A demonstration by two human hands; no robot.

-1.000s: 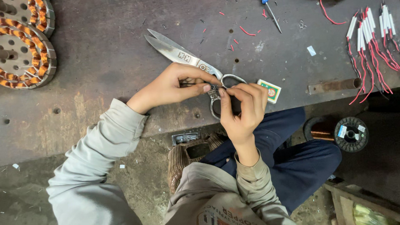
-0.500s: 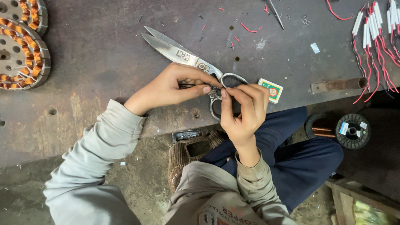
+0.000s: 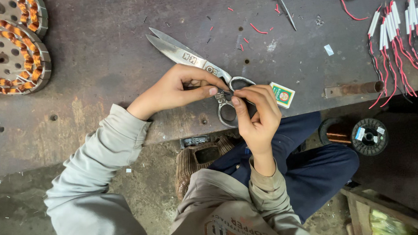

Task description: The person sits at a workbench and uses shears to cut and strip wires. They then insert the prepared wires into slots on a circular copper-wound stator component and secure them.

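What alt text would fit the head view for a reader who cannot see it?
The left hand and right hand pinch a thin dark wire between their fingertips, just above large scissors lying on a metal table. Red wires lie at right, copper-wound stators at left.

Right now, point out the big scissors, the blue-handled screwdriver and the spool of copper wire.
scissors (image 3: pixel 180 52), head view, on the upper blade near the pivot.
blue-handled screwdriver (image 3: pixel 285 8), head view, on the metal shaft.
spool of copper wire (image 3: pixel 368 136), head view, on the dark top flange.
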